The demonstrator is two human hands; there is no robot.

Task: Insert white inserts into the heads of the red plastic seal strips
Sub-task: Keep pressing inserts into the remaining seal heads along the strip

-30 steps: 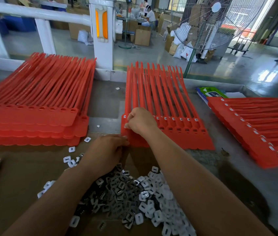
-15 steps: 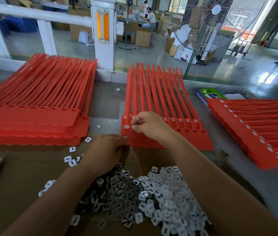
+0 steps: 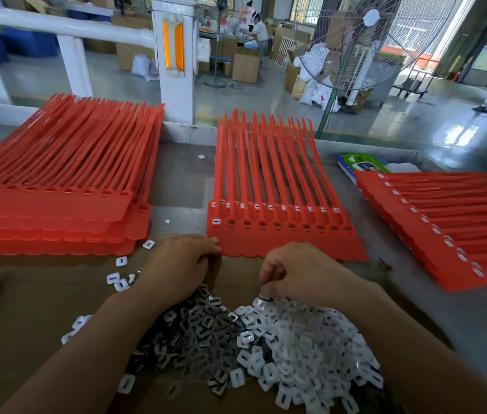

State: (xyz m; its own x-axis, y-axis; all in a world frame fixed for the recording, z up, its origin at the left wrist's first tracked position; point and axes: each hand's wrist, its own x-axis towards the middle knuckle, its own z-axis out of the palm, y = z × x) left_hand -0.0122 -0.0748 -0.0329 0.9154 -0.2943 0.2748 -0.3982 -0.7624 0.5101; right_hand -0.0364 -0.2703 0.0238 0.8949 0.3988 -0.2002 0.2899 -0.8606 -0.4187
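Right hand returns from seal strips to white inserts; grip curled, catch unclear. One seated insert; next pick likely. Left hand curled at strip edge, hold unclear.

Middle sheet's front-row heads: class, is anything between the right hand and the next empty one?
Nothing visible. The right hand is at the white inserts pile; the next empty head lies beyond the near edge of the middle sheet. The left hand rests at its near-left corner, beside that path.
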